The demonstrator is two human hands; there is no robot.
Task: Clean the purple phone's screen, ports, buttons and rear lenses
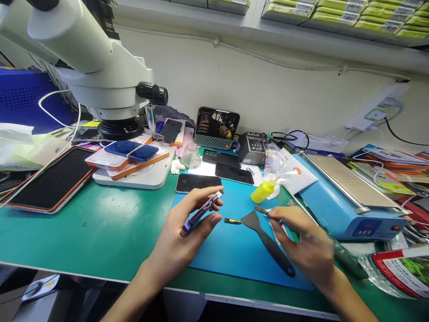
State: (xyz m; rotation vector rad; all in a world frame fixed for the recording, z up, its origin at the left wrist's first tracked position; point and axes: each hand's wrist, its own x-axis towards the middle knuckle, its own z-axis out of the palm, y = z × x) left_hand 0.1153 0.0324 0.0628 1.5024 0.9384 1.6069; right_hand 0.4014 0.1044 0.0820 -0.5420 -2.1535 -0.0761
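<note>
Raised over the blue mat (231,257), my left hand (177,237) grips a purple-edged phone (203,211) between thumb and fingers. The phone is tilted, and its narrow edge with the port faces me. My right hand (303,239), slightly blurred, pinches a slim dark tool (261,210); most of it is hidden in the fingers, and I cannot tell its kind. Between the hands lies a black spatula-shaped scraper (268,243) with a wide blade. Near its blade rests a short black-and-gold piece (233,220). A yellow squeeze bottle (263,191) leans behind them.
Several phones lie behind the mat, including a black one (197,182). A microscope (100,89) overhangs the left side, above a stack of phones and boxes. At the right sit a blue heating-plate machine (342,201) and a labelled clear container (398,270).
</note>
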